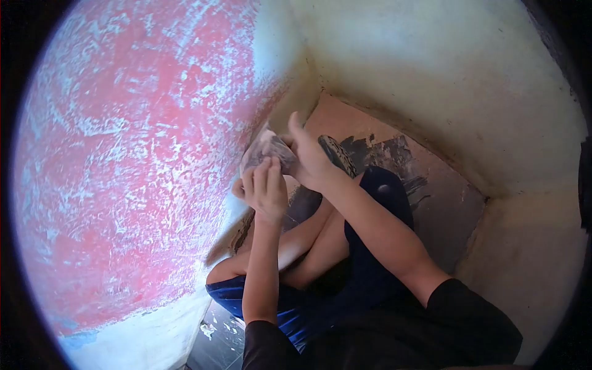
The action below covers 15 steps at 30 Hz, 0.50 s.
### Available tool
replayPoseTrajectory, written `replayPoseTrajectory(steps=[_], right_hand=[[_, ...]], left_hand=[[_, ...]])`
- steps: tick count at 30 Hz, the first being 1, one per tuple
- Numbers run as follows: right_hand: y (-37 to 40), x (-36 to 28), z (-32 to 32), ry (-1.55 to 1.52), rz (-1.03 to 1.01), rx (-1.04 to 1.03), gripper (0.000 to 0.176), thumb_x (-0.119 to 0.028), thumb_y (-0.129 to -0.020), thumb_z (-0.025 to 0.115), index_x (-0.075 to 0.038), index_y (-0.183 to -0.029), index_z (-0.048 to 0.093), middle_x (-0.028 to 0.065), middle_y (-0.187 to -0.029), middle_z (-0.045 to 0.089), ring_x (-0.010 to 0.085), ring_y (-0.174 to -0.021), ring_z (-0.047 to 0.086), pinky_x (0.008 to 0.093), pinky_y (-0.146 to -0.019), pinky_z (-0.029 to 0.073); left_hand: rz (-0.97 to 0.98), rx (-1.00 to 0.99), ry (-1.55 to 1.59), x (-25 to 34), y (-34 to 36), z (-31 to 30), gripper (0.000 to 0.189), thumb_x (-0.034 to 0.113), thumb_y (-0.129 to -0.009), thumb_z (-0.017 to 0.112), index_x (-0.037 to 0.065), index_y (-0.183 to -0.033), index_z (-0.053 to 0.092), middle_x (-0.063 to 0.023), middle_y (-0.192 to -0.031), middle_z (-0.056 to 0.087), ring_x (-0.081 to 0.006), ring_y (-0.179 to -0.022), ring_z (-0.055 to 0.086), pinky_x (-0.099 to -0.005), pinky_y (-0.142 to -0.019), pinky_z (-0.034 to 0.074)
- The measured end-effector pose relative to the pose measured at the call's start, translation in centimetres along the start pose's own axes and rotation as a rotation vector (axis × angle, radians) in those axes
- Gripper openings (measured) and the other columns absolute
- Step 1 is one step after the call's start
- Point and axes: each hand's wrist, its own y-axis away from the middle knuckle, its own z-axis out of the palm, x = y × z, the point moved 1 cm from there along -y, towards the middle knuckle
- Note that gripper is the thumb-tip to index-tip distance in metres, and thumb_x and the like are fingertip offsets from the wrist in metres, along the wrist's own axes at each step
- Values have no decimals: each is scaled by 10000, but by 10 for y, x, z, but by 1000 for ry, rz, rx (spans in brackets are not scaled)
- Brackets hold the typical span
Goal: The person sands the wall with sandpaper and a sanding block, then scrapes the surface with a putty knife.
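both hands share one grip on a crumpled grey sheet, possibly sandpaper, though its surface is too blurred to be sure. the left hand is closed on the sheet's lower edge with the fingers curled up over it, and the right hand pinches its right side, thumb raised. the sheet is held in the air just beside the lower right edge of a scuffed red wall, and it is unclear whether it touches the wall. its long axis seems to run across from one hand to the other, tilted a little, with a loose corner pointing up towards the wall. the step in hand looks like folding or re-gripping the sheet between passes. the next move would probably call for a flat, firm hold with the working face turned to the wall. beyond the hands lie a patterned sandal, a knee in blue shorts, a brown floor with a dark patch, and a cream wall forming the corner.
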Motion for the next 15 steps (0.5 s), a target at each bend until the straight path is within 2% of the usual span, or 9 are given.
replayPoseTrajectory(steps=[1,3,4,5,7,8,10,13,15], right_hand=[[2,-2,-4,4,7,-3,619,-640,-1029,506,-48,-1008,687,74,-953,686,168,-884,664,331,-777,552],[4,-8,-6,135,59,-76,701,-659,-1046,423,-20,-1204,663,73,-1101,700,197,-1025,655,382,-982,507],[9,-9,-1,151,58,-125,598,-573,-1071,460,-30,-1237,648,70,-1123,694,179,-1074,643,369,-1002,498],[11,-6,2,164,65,-134,598,-573,-1071,460,-30,-1237,648,70,-1123,694,179,-1074,643,369,-1002,498],[14,3,9,282,-20,-245,405,-356,-1068,591,-10,-1275,627,67,-1141,693,165,-1077,655,353,-979,523],[14,7,11,291,-9,-252,405,-356,-1068,591,-10,-1275,627,67,-1141,693,165,-1077,655,353,-979,523],[14,15,11,506,14,-370,348,-114,-989,700,10,-1302,612,69,-1164,697,156,-1052,677,332,-937,552],[9,21,9,497,67,-279,404,11,-913,737,29,-1297,614,79,-1177,707,164,-1035,698,320,-906,570],[10,18,11,502,44,-239,370,22,-911,718,30,-1271,633,84,-1165,715,167,-1036,701,327,-913,569]], left_hand=[[-5,1,-7,3,2,-7,200,116,-855,701,156,-1043,756,39,-1055,717,-151,-909,624,-345,-885,330],[-39,-89,-7,8,8,-20,260,124,-852,709,158,-1104,766,43,-1123,711,-142,-971,619,-348,-915,329],[-68,-106,1,10,12,-25,306,87,-789,803,147,-1087,773,24,-1146,714,-173,-1003,629,-357,-954,327],[-78,-96,-7,9,13,-29,306,87,-789,803,147,-1087,773,24,-1146,714,-173,-1003,629,-357,-954,327],[-101,-66,11,5,14,-40,307,110,-795,821,142,-1096,768,23,-1148,714,-179,-1018,634,-352,-957,329],[-112,-60,1,1,16,-47,307,110,-795,821,142,-1096,768,23,-1148,714,-179,-1018,634,-352,-957,329],[-115,-157,27,-4,20,-59,331,144,-800,837,135,-1121,758,9,-1165,714,-183,-1037,641,-348,-962,332],[-128,-147,154,-8,21,-74,359,184,-796,856,123,-1132,745,-13,-1185,711,-193,-1050,645,-356,-953,344],[-159,-130,181,-15,37,-84,373,176,-798,857,109,-1144,736,-39,-1178,709,-212,-1052,648,-364,-939,372]])
